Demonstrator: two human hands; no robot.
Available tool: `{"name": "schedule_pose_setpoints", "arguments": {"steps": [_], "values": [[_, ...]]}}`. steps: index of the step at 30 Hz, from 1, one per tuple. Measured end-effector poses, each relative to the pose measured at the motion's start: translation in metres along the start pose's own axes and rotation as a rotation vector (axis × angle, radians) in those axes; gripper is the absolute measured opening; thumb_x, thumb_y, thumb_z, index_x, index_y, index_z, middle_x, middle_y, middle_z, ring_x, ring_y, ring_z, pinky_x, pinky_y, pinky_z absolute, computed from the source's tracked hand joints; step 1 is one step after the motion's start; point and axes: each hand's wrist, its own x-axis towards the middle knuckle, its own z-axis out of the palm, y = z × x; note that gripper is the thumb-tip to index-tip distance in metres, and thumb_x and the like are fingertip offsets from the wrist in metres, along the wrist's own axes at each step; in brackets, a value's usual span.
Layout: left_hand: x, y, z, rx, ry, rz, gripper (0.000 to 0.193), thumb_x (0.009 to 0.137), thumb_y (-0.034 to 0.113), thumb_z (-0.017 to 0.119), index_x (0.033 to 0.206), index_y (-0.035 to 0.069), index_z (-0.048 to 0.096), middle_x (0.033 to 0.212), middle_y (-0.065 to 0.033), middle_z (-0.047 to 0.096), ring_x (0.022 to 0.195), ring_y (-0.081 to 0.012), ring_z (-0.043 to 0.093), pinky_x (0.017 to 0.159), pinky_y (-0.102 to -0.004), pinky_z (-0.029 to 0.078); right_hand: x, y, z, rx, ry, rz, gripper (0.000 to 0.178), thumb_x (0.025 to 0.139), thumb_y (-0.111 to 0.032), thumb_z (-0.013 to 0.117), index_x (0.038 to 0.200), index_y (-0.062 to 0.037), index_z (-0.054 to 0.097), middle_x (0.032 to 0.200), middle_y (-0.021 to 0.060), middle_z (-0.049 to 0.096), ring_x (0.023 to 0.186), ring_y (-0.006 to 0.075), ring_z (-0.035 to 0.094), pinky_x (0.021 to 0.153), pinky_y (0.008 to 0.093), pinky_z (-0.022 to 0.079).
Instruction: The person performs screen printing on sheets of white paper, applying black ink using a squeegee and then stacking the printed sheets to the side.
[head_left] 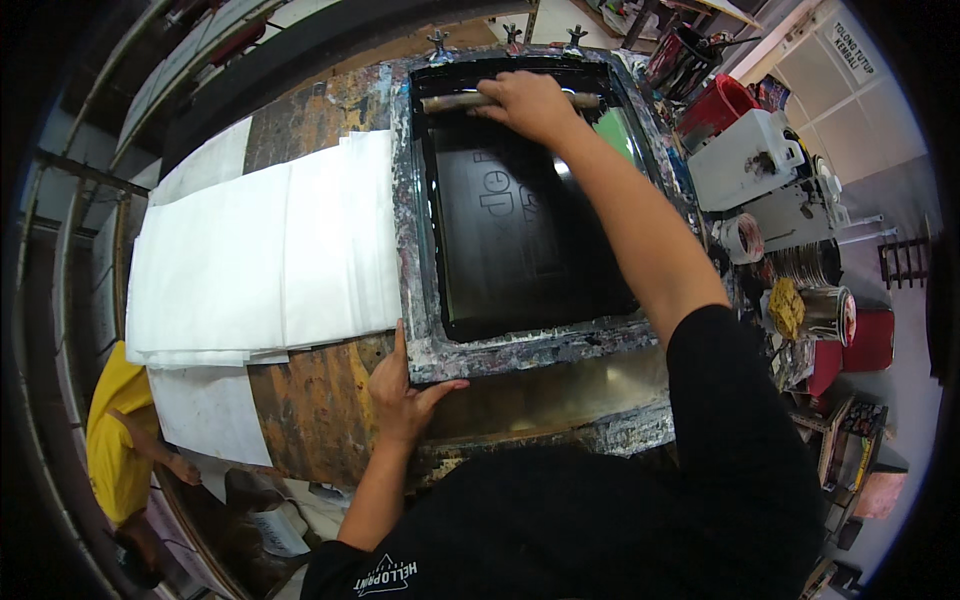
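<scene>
A screen-printing frame, its rim caked with ink, lies on the work table in front of me. Black ink covers its mesh, where pale outlines of lettering show. At the far end of the mesh, my right hand is closed around the long handle of a squeegee, which lies crosswise. My left hand rests against the frame's near left corner, index finger stretched along the side and thumb spread along the near edge. A stack of white sheets lies just left of the frame.
Wing-nut clamps line the frame's far edge. To the right crowd a white jerrycan, a red bucket and an open can with a yellow sponge. A person in yellow is at the lower left, beside racks.
</scene>
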Motion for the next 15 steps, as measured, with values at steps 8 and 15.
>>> {"name": "schedule_pose_setpoints", "arguments": {"steps": [8, 15], "values": [[0.003, 0.005, 0.005, -0.194, 0.074, -0.025, 0.113, 0.066, 0.037, 0.102, 0.155, -0.009, 0.050, 0.097, -0.0218, 0.075, 0.088, -0.0340, 0.074, 0.079, -0.0410, 0.057, -0.176, -0.153, -0.105, 0.026, -0.196, 0.086, 0.037, 0.093, -0.040, 0.077, 0.115, -0.0132, 0.063, 0.098, 0.0076, 0.067, 0.094, 0.0318, 0.070, 0.071, 0.0485, 0.060], [0.042, 0.085, -0.035, -0.609, 0.285, -0.097, 0.083, 0.090, 0.019, 0.092, 0.154, -0.011, 0.049, 0.131, -0.0154, 0.070, 0.114, -0.0211, 0.069, 0.101, -0.0337, 0.055, -0.182, -0.179, -0.229, 0.052, 0.108, -0.043, 0.034, 0.093, -0.033, 0.074, 0.110, -0.0071, 0.061, 0.098, 0.0133, 0.061, 0.097, 0.0353, 0.062, 0.085, 0.0479, 0.052]]}}
